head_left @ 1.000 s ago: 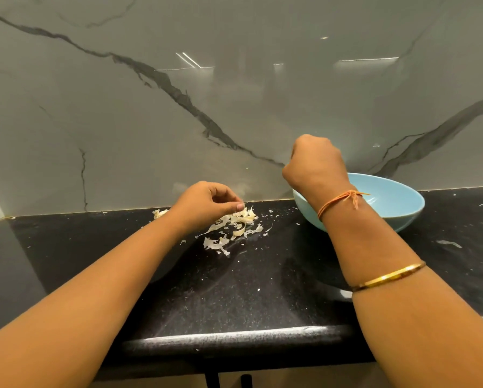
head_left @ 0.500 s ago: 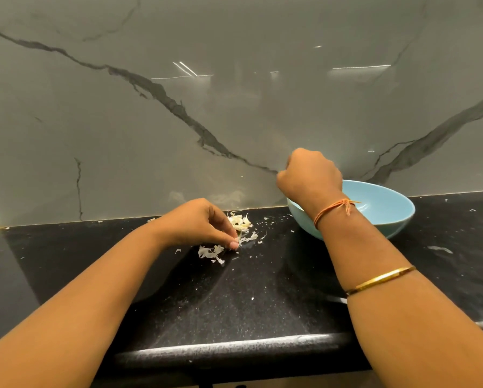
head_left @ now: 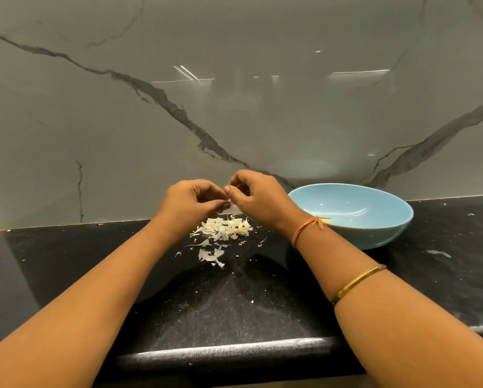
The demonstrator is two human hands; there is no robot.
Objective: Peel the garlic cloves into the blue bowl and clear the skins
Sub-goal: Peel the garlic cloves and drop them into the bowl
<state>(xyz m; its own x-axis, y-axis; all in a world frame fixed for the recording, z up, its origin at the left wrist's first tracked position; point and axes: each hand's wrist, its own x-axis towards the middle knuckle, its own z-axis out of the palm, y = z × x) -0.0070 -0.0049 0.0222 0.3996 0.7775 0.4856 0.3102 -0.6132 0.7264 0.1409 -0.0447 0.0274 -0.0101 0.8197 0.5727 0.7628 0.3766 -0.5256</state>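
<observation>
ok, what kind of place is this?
Most likely a kitchen: a black speckled countertop against a glossy marble-look backsplash, with a blue bowl and a pile of garlic skins on it.

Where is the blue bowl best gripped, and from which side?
Probably at the right rim of the blue bowl, coming from the right: its wall flares outward, so fingers fit under and the thumb over the rim; the garlic skins lie to its left.

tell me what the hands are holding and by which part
The left hand and right hand pinch a small pale piece between their fingertips; clove or skin cannot be told.
</observation>
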